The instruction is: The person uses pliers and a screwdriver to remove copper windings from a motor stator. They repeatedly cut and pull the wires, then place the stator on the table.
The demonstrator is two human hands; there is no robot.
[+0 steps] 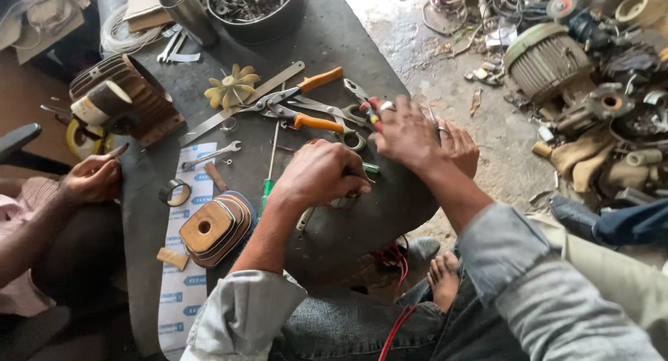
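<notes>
Fingers (pixel 351 183) of the left hand (pixel 320 173) curl shut over a small part that stays hidden under them, above the middle of the dark counter (pixel 334 34); the right hand (pixel 407 133) is closed on red-handled pliers (pixel 372 114), whose grip pokes out past the knuckles just beside the left hand. A third hand (pixel 459 147) shows just behind the right one, touching it (whose it is I cannot tell).

Largest on the counter is the ribbed motor housing (pixel 132 93) at the far left, with a roll of tape (pixel 101 103) against it. A round bowl of metal scraps (pixel 254 10) stands at the far edge beside a steel cup (pixel 188 13). Nearer, a stack of wooden winding formers (pixel 216 227) lies on a white printed sheet (pixel 181 277), left of the left forearm. Orange-handled snips (pixel 296 100) lie across the middle, close to the right hand, with a long flat metal strip (pixel 240 103) under them and a yellow plastic fan (pixel 232 88) just beyond. A green-handled screwdriver (pixel 268 177) lies touching the left wrist. A small spanner (pixel 212 154) and a ring of black tape (pixel 174 191) lie near the sheet.

Another person's hand (pixel 90 180) rests at the counter's left edge, well apart
</notes>
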